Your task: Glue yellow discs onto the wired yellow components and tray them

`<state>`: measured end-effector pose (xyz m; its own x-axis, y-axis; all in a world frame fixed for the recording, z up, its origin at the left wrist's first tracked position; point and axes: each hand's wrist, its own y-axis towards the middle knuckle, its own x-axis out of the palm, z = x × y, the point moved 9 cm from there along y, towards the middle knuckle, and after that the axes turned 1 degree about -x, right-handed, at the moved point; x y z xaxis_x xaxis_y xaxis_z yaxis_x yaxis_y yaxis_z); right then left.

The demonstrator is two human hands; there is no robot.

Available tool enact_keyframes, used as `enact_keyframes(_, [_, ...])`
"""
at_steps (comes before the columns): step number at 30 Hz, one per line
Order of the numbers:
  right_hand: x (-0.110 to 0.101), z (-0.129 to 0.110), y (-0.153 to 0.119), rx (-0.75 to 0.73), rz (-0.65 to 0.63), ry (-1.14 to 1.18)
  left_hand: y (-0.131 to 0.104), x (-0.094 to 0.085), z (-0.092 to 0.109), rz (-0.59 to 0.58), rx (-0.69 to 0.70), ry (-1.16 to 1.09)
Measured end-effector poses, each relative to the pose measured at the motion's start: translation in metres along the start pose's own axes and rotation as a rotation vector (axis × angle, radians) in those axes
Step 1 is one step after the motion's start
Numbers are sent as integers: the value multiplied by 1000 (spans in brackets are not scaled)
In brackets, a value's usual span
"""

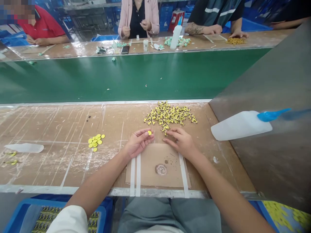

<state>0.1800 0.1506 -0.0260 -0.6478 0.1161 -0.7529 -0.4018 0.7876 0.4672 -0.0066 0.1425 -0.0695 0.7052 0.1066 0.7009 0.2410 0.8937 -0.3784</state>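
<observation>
A green strip (121, 81) runs between the near workbench (65, 129), faced with brown board and crossed by pale tape lines, and a far bench (80, 50) where co-workers (152, 16) are placed. A grey panel (274, 87) rises at the workbench's right. Both forearms (102, 178) come in over the near edge and slant toward each other. Below that edge, a blue bin (15, 214) at left holds rows of yellow-and-dark pieces; a second blue bin (264, 212) at right holds yellow ones. A cardboard mat (149, 178), taped down, lies between the forearms, and a white bottle (240, 126) sits beside the panel, its blue nozzle pointing right. Beyond the mat spreads a heap of small yellow-and-black pieces (170, 115). The right hand (182, 142) is at its near tip, thumb and fingers parted; whether they touch a piece I cannot tell. The left hand (139, 144), palm partly up, pinches one yellow disc (149, 132) between thumb and fingers. More discs (94, 141) lie clustered to its left. A small clear dish (161, 169) rests on the mat.
</observation>
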Motion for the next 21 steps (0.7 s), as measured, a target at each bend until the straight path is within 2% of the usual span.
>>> enact_keyframes(7, [8,6,12,-21,-70,-108,-4,1,-6,-27,-38,36])
enact_keyframes(13, [-25,-2,5,7,18,-286,-2,-2,-9,-38,-40,59])
enact_keyframes(16, [-32,0,-8,49,-37,-460,-2,-2,-10,-52,-44,53])
enact_keyframes(18, [-32,7,-17,95,-69,-393,-3,0,-9,-63,-43,49])
enact_keyframes(21, [-32,21,-24,200,-2,-11,-4,2,-8,-77,-32,47])
